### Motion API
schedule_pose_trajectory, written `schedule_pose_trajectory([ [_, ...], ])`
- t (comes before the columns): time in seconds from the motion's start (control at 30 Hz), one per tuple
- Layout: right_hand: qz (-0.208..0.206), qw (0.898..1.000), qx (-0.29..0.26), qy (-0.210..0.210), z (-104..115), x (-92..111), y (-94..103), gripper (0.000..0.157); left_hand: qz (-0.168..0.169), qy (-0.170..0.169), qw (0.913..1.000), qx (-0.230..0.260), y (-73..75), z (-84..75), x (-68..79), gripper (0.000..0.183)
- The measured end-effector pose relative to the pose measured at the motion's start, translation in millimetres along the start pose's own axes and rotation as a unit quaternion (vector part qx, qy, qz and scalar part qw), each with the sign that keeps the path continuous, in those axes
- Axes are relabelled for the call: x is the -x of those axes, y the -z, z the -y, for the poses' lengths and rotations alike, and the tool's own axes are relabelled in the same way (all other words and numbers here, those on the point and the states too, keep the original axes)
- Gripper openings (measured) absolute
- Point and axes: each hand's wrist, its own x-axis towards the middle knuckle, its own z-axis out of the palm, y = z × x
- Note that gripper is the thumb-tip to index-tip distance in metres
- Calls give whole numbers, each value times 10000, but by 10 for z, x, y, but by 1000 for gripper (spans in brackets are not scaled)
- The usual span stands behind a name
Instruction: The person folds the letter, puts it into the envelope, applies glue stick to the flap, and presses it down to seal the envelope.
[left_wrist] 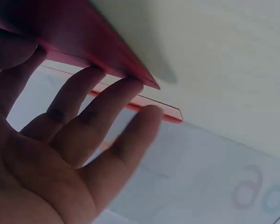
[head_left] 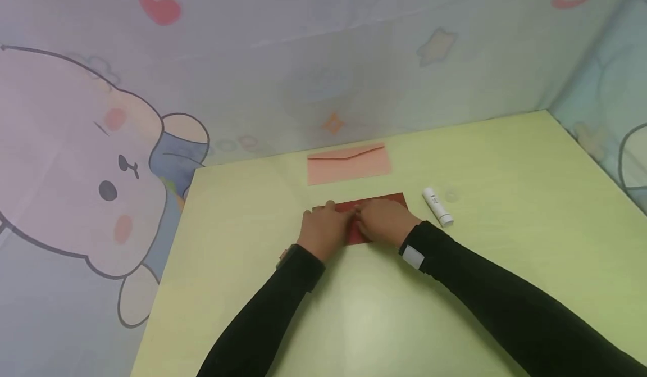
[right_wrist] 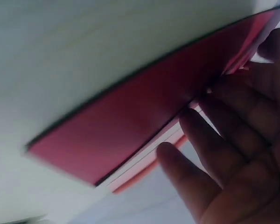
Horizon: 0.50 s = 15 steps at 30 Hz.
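Observation:
A red envelope (head_left: 356,234) lies on the table in front of me in the head view, partly covered by both hands. My left hand (head_left: 323,230) grips its far edge on the left side, and several fingertips touch that edge in the left wrist view. With the thumb and forefinger, my right hand (head_left: 388,219) pinches the far edge near the middle. Its other fingers are extended along the edge in the right wrist view. The thumbs of the two hands come close together above the envelope. Exactly what lies between the fingertips is partly hidden.
Behind the red envelope lies a pink envelope (head_left: 349,169) with its flap toward the back. A white glue stick (head_left: 437,207) lies to the right, beside a small clear round piece (head_left: 452,194). A printed curtain (head_left: 303,85) hangs behind the pale yellow table (head_left: 531,197).

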Motion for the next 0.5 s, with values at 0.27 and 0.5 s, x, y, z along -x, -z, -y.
schedule_pose_trajectory([
  [0.27, 236, 9970, -164, -715, -268, 189, 109, 30, 391, 780, 9891, 1190, -45, 162, 110, 44],
  [0.5, 559, 9954, -227, -750, -343, 364, 95, 52, -111, 255, 9924, 1203, -97, 211, 169, 57],
])
